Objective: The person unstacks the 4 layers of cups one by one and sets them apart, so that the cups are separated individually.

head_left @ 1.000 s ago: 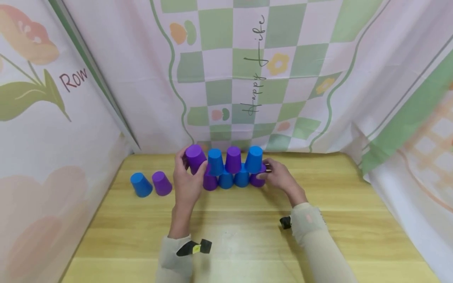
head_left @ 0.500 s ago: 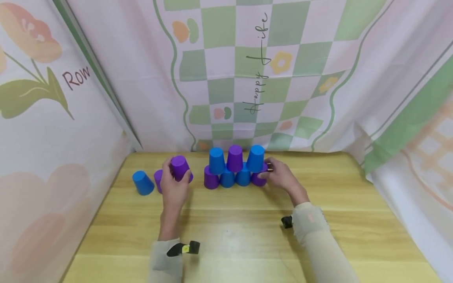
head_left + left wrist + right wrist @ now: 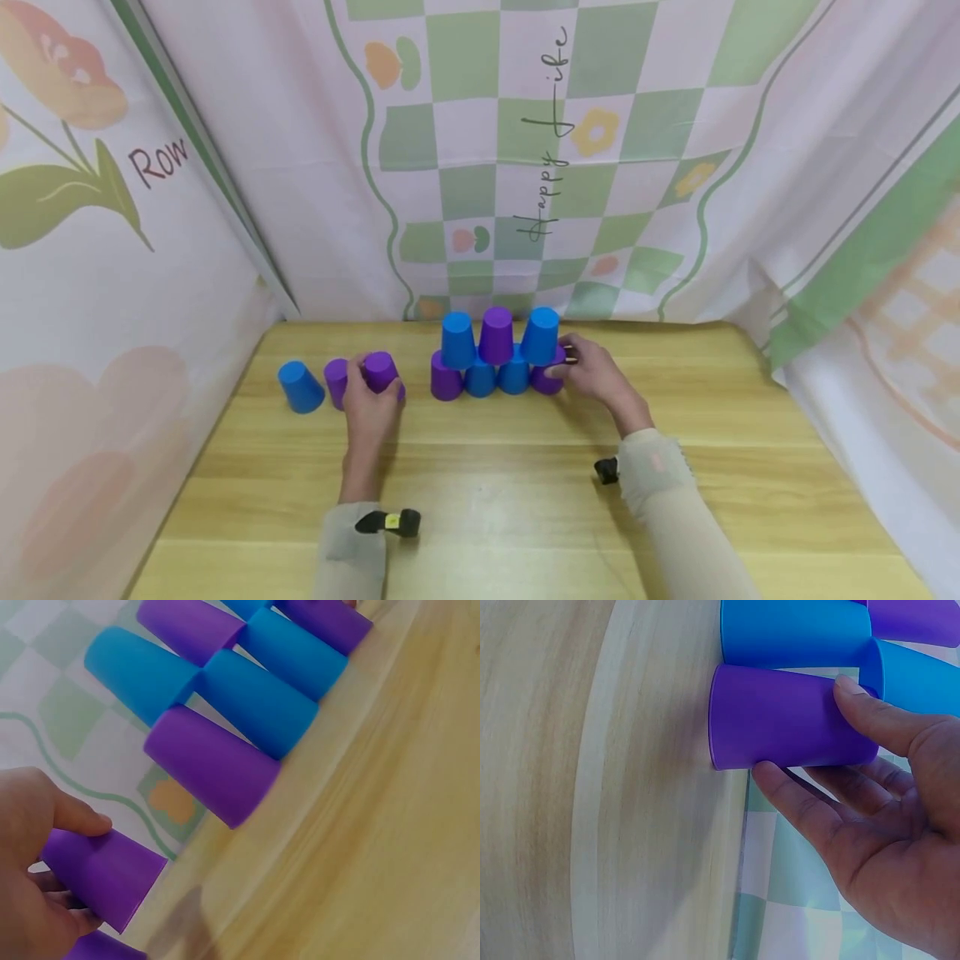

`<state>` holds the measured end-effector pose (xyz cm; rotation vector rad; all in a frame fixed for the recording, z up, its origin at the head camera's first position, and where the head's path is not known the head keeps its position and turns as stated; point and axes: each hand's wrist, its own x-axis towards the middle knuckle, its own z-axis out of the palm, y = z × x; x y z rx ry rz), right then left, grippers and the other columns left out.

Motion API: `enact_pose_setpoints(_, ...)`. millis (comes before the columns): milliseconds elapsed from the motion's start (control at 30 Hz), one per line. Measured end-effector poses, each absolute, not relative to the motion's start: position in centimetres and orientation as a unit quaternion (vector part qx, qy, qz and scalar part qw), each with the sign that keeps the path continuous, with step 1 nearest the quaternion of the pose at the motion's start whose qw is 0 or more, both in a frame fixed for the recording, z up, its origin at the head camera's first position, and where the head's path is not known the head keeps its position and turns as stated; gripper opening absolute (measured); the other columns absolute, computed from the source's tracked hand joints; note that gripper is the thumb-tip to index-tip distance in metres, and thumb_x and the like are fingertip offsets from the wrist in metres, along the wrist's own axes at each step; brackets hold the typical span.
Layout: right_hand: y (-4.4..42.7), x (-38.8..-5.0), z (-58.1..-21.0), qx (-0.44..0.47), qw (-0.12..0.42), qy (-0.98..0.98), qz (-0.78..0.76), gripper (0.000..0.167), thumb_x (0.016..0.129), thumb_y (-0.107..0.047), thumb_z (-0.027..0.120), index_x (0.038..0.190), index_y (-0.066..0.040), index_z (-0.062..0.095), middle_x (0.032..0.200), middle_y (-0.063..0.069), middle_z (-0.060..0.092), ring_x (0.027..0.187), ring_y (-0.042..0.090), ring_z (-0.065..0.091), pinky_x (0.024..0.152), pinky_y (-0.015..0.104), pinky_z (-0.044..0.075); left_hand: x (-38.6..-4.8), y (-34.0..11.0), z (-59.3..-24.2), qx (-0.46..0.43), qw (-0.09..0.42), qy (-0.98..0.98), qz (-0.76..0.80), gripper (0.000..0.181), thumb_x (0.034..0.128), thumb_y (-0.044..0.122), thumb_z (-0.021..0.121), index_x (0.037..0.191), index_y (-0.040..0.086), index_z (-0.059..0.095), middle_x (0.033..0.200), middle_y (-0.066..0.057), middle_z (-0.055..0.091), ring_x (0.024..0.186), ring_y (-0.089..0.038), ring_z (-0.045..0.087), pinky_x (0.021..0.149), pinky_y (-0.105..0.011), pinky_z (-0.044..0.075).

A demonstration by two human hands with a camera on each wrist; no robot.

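Left wrist view: purple cup (image 3: 111,876) sits inside the left grip (image 3: 24,838).

Head view looks down; nearer wrist views share stacked cups (image 3: 497,348).

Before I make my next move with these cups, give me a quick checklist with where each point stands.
1. Left hand grips the loose purple cup securely: ok, as far as it shows; thumb and fingers on opposite sides.
2. That cup is turned mouth down: ok.
3. Its rim rests on the wooden table: cannot tell.
4. The bottom row has all four cups standing: ok.
5. The upper row has its three cups standing: ok.
6. Right hand clear of the stack: not ok; it holds the right-end purple cup of the bottom row.
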<state>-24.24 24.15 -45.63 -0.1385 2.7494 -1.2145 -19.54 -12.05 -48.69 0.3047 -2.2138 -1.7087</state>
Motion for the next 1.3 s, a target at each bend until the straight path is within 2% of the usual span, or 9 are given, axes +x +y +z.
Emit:
enact_pose_setpoints(567,24.1,-24.2,-45.5,-0.045,0.064,0.914,-0.399,0.057,0.099,-0.021,0.074,0.145,0.003,0.05,0.144,0.029,0.06,0.135,0.048,0.058,0.109,0.059,0.053,-20.5,-12.1,-49.8,0.126,0.157,-0.775,-0.598,0.055,0.095,0.001,0.069,0.145,0.009,0.047,0.147,-0.022,0.056,0.141,-0.039,0.052,0.122,-0.056,0.04)
enact_pose_setpoints(1300,24.1,-24.0,-45.5,-0.04,0.068,0.914,-0.399,0.056,0.1,-0.02,0.073,0.145,0.003,0.05,0.144,0.029,0.059,0.134,0.048,0.058,0.108,0.059,0.053,-20.6,-11.8,-49.4,0.142,0.128,-0.777,-0.6,0.065,0.0974,0.005,0.067,0.156,0.007,0.038,0.157,-0.023,0.048,0.148,-0.039,0.044,0.126,-0.057,0.034)
